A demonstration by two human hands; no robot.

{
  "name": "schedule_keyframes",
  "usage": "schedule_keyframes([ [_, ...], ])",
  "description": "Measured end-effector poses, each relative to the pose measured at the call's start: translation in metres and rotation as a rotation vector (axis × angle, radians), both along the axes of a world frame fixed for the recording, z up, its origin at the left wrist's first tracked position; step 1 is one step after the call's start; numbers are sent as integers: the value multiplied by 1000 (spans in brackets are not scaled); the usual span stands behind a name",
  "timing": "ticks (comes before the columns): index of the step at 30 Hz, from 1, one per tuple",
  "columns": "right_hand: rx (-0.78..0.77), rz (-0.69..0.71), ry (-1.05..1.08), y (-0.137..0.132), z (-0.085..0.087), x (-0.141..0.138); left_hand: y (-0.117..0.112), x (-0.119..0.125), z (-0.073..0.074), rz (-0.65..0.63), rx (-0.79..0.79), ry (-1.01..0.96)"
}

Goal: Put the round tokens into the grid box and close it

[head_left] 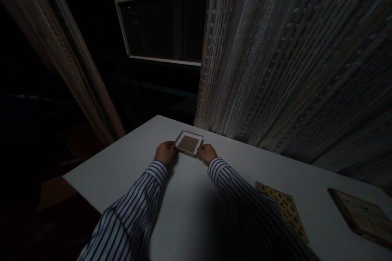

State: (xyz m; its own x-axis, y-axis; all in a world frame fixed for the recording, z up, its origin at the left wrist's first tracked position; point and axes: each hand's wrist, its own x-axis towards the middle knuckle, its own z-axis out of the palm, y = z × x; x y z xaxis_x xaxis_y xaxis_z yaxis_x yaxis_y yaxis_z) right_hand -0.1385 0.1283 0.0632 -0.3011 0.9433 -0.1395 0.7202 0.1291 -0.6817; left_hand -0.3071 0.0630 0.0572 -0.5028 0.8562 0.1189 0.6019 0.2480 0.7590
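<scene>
Near the far corner of the white table is a small, shallow square box or tray with a thin brownish rim, white inside and a grey-brown square in its middle. At its left side, my left hand grips the edge with closed fingers. My right hand pinches the near right corner in the same way. Whether the box rests on the table or is held just above it, I cannot tell. Both arms wear blue-and-white striped sleeves.
A yellow patterned flat item lies on the white table, partly behind my right sleeve. Further right is a wooden-edged picture or board. A striped curtain hangs along the far edge, beside a dark window.
</scene>
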Motion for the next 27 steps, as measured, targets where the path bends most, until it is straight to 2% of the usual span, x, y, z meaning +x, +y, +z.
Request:
schedule_keyframes([
  [8, -10, -39, 135, 4, 4, 26, -6, 20, 19, -19, 131, -82],
  [13, 0, -66, 202, 1, 12, 50, -9, 38, 24, -69, 211, -210],
  [20, 27, -95, 285, -11, 25, 90, -9, 68, 27, -147, 250, -290],
  [27, 33, -134, 358, -33, 42, 128, -17, 102, 37, -224, 296, -321],
])
